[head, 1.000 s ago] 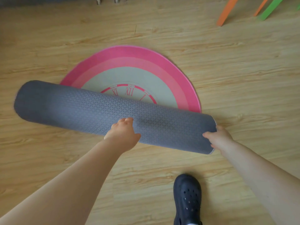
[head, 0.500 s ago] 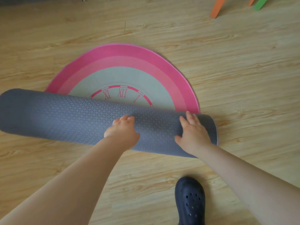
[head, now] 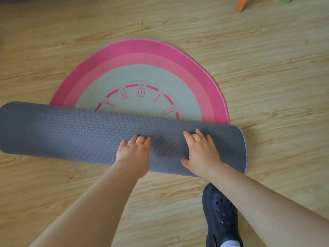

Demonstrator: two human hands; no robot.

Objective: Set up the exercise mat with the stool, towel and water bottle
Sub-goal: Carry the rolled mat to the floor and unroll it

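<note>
Right now the exercise mat (head: 160, 111) lies on the wooden floor (head: 267, 68), half rolled: its grey roll (head: 71, 132) covers the near part while the pink clock face shows beyond. Both the left hand (head: 133, 150) and the right hand (head: 201, 152) rest flat on the roll, fingers spread, palms pressing and clasping nothing. Uneven pushing could send the roll askew, or it could curl back if released, and the dark shoe (head: 220, 216) stands just beside its edge. No stool, towel or water bottle shows, and no container either.
</note>
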